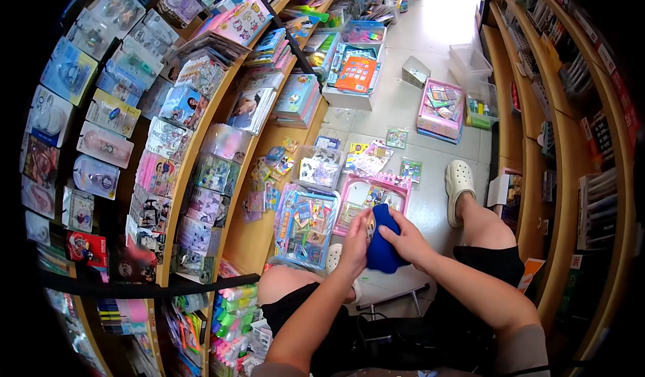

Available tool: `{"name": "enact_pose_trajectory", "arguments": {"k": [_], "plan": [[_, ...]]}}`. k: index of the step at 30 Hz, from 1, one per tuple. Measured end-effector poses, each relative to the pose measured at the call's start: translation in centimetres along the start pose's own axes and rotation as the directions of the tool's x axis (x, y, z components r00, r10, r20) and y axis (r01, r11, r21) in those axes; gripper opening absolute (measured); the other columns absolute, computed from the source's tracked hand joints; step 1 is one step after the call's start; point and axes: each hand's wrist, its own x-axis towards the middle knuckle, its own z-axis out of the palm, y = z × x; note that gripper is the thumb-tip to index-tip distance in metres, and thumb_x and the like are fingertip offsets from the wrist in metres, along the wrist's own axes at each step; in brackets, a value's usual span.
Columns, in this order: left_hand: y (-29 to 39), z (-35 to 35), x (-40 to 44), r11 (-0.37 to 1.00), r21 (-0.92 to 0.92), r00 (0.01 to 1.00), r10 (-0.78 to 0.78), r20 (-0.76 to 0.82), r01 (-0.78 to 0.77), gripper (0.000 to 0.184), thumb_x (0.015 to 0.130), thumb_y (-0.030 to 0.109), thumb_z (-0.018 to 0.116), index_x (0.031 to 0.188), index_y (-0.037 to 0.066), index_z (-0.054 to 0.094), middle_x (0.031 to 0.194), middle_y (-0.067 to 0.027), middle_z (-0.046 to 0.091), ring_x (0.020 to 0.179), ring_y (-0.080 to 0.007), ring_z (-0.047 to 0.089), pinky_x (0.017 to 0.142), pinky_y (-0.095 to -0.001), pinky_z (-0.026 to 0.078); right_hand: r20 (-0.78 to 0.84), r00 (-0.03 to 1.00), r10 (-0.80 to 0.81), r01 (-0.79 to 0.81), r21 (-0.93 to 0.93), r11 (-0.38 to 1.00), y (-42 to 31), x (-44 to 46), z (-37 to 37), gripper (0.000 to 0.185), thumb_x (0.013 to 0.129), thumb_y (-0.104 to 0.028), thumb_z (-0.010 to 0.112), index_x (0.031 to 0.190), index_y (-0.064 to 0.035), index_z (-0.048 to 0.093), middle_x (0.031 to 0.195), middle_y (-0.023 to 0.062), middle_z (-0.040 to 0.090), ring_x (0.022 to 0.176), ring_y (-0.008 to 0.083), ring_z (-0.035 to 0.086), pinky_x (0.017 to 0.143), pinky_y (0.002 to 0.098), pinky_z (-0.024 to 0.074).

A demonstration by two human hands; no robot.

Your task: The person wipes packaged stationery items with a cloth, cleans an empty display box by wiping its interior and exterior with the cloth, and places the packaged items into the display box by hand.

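In the head view, my right hand grips a dark blue cloth in front of my knees. My left hand is closed around a small printed packet pressed against the cloth; most of it is hidden by fingers and cloth. Just beyond my hands lies a pink basket with small packets in it. Left of it, a light blue basket holds several more packets. A clear bin with black-and-white items stands behind these baskets.
Shelves with books and hanging packs rise on my left. A wooden shelf unit flanks my right. Loose packets lie on the tiled floor. Farther off stand a pink box stack, a clear tub and a white bin.
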Motion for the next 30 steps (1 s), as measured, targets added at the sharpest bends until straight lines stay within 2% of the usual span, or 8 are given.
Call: {"name": "enact_pose_trajectory", "arguments": {"k": [2,4,8,14,16,21,26,30], "plan": [[1.3,1.3,-0.5,0.902,-0.346,0.954,-0.179,0.242,0.257,0.041,0.093,0.018,0.047,0.131,0.007,0.034,0.125,-0.0077,0.044,0.109,-0.0164,0.047,0.086,-0.0294,0.044,-0.069,0.993,-0.092,0.066,-0.308,0.949,0.1,-0.7,0.1,0.051,0.083,-0.021,0.060,0.126,-0.0029,0.040,0.109,0.0188,0.050,0.099,0.0301,0.053,0.085,0.0355,0.0433],[0.3,1.0,0.2,0.955,-0.265,0.965,-0.061,0.257,0.131,0.043,0.092,0.016,0.048,0.132,0.006,0.035,0.124,-0.0094,0.046,0.112,-0.0178,0.048,0.091,-0.0308,0.042,-0.102,0.985,-0.140,0.077,-0.470,0.879,-0.2,-0.7,0.3,0.055,0.081,-0.022,0.062,0.128,-0.0056,0.038,0.105,0.0221,0.044,0.097,0.0378,0.050,0.084,0.0383,0.0424],[0.8,0.1,0.1,0.995,-0.072,0.991,-0.064,0.119,0.073,0.047,0.089,0.009,0.049,0.133,0.004,0.034,0.125,-0.0110,0.048,0.112,-0.0206,0.049,0.095,-0.0330,0.040,-0.163,0.979,-0.122,0.033,-0.464,0.885,1.5,1.7,1.2,0.053,0.082,-0.023,0.060,0.127,-0.0056,0.039,0.104,0.0219,0.047,0.097,0.0370,0.052,0.085,0.0389,0.0424],[3.1,-4.9,0.7,0.939,-0.330,0.955,0.005,0.297,0.097,0.050,0.083,0.000,0.047,0.132,0.005,0.036,0.129,-0.0124,0.045,0.118,-0.0232,0.045,0.098,-0.0354,0.038,0.067,0.939,0.336,-0.332,-0.069,0.941,2.0,6.6,0.8,0.052,0.086,-0.019,0.056,0.131,-0.0006,0.038,0.110,0.0174,0.057,0.093,0.0220,0.058,0.080,0.0330,0.0459],[3.8,-5.9,0.7,0.923,-0.365,0.945,0.005,0.327,0.122,0.052,0.084,0.003,0.048,0.134,0.004,0.035,0.130,-0.0140,0.043,0.119,-0.0271,0.044,0.100,-0.0392,0.036,0.172,0.889,0.425,-0.409,-0.124,0.904,2.1,6.9,1.0,0.046,0.086,-0.016,0.057,0.127,-0.0009,0.044,0.105,0.0127,0.060,0.086,0.0172,0.058,0.074,0.0296,0.0477],[3.2,-7.8,1.3,0.894,-0.415,0.951,-0.039,0.305,0.169,0.051,0.087,0.012,0.047,0.135,0.004,0.032,0.134,-0.0171,0.038,0.123,-0.0311,0.040,0.101,-0.0460,0.033,0.292,0.859,0.420,-0.312,-0.352,0.882,4.2,7.5,1.0,0.041,0.083,-0.021,0.061,0.121,-0.0089,0.053,0.102,0.0139,0.062,0.089,0.0224,0.060,0.077,0.0319,0.0477],[3.7,-9.0,1.7,0.861,-0.489,0.974,-0.031,0.226,0.141,0.049,0.089,0.013,0.043,0.136,0.003,0.030,0.135,-0.0176,0.037,0.124,-0.0347,0.038,0.102,-0.0527,0.031,0.277,0.836,0.474,-0.053,-0.818,0.572,3.8,7.2,0.8,0.047,0.076,-0.031,0.065,0.119,-0.0144,0.055,0.107,0.0161,0.060,0.096,0.0315,0.059,0.080,0.0373,0.0475],[3.7,-11.6,2.4,0.842,-0.534,0.996,-0.088,0.009,0.079,0.046,0.090,0.012,0.041,0.134,0.002,0.031,0.133,-0.0190,0.039,0.121,-0.0374,0.040,0.097,-0.0562,0.035,0.322,0.803,0.501,0.063,-0.883,0.465,3.9,6.3,0.6,0.047,0.076,-0.032,0.064,0.119,-0.0179,0.055,0.108,0.0123,0.061,0.100,0.0294,0.058,0.080,0.0378,0.0476]]}}
